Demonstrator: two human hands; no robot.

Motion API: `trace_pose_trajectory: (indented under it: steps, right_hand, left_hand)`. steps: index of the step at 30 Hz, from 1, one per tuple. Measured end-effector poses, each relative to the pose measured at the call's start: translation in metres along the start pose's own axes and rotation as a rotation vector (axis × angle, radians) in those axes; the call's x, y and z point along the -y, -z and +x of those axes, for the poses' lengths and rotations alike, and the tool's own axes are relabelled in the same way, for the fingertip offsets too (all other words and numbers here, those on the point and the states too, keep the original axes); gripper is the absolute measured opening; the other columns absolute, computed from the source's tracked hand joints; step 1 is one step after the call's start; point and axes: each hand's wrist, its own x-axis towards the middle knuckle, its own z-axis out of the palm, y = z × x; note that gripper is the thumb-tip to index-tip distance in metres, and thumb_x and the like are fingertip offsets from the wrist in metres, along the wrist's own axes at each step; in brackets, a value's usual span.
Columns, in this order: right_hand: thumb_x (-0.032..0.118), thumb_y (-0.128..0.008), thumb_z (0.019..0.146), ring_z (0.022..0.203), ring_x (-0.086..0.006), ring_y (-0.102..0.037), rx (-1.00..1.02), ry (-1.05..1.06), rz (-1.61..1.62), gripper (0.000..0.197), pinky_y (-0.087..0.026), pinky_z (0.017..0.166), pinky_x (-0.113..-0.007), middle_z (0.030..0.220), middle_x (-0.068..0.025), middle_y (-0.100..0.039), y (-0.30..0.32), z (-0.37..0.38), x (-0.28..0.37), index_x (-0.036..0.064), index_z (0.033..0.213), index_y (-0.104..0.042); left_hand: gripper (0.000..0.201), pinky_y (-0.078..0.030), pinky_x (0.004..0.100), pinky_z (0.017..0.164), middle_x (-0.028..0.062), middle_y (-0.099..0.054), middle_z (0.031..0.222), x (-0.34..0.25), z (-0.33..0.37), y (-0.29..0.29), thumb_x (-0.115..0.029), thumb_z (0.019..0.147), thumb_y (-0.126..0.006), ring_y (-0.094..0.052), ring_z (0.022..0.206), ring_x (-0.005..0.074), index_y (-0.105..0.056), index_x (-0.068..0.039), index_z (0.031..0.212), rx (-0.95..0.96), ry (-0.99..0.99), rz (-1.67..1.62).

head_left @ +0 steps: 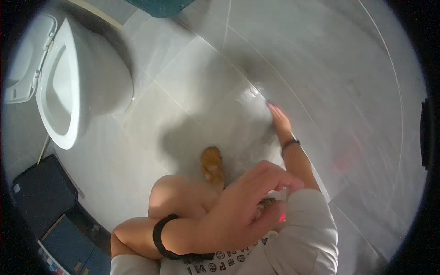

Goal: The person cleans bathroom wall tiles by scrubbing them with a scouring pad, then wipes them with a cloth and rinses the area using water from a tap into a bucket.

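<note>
My right hand point(280, 121) reaches down to the grey tiled floor point(192, 96), where the floor meets the wall on the right. Its fingers are stretched out, pointing away from me, and nothing shows in it. A thin dark band point(290, 144) circles that wrist. Closer to me, my left hand point(250, 201) hangs before my chest by the white right sleeve point(309, 220). Its fingers curve, with thumb and index finger apart. Whether it touches the sleeve I cannot tell. A small red patch point(283, 217) shows beside the thumb; its kind is unclear.
A white toilet point(103, 73) with its lid raised stands at the far left. At the lower left are a black flat-sided box point(43, 188) and a dark blue one point(73, 243). A teal rounded container point(162, 5) is at the top edge. A brown slipper point(211, 160) is on my foot.
</note>
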Motion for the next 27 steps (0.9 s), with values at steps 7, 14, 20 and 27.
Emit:
trace_pose_trajectory:
  steps: [7, 14, 20, 27]
  right_hand:
    - [0.026, -0.033, 0.096, 0.144, -0.0126, 0.0, 0.438, 0.031, -0.133, 0.062, -0.002, 0.117, -0.03, 0.158, 0.0011, -0.001, -0.074, -0.29, 0.002, 0.009, 0.15, -0.009]
    - [0.019, -0.058, 0.078, 0.138, -0.0135, -0.027, -0.657, -0.566, 0.744, 0.061, -0.023, 0.114, -0.033, 0.148, -0.0005, -0.035, 0.187, -0.056, -0.191, 0.0067, 0.136, -0.045]
    - [0.026, -0.044, 0.088, 0.143, -0.011, -0.008, -0.219, -0.379, 0.418, 0.062, -0.008, 0.118, -0.03, 0.156, 0.0027, -0.016, 0.14, -0.075, -0.142, 0.0092, 0.145, -0.027]
    - [0.031, -0.032, 0.096, 0.144, -0.0138, 0.011, 0.465, 0.036, -0.236, 0.064, 0.006, 0.116, -0.032, 0.157, 0.0036, 0.01, -0.026, -0.206, -0.05, 0.0166, 0.151, -0.003]
  left_hand:
    - [0.029, -0.043, 0.0291, 0.077, 0.0085, -0.057, 0.103, 0.007, -0.002, -0.007, -0.006, 0.084, -0.052, -0.054, 0.089, 0.0185, -0.057, -0.004, 0.112, 0.06, -0.077, 0.017]
    - [0.025, -0.043, 0.0258, 0.08, 0.0039, -0.058, 0.103, 0.019, 0.014, -0.03, -0.008, 0.087, -0.052, -0.052, 0.088, 0.0116, -0.057, -0.003, 0.111, 0.005, -0.053, -0.053]
    - [0.028, -0.044, 0.025, 0.082, 0.0039, -0.058, 0.104, 0.015, -0.003, 0.018, -0.005, 0.084, -0.055, -0.054, 0.092, 0.0121, -0.056, -0.003, 0.111, -0.123, 0.018, -0.167]
    - [0.036, -0.041, 0.0279, 0.085, 0.0027, -0.055, 0.106, 0.004, -0.017, 0.114, -0.003, 0.082, -0.051, -0.051, 0.096, 0.0138, -0.053, -0.005, 0.118, -0.573, -0.112, -0.445]
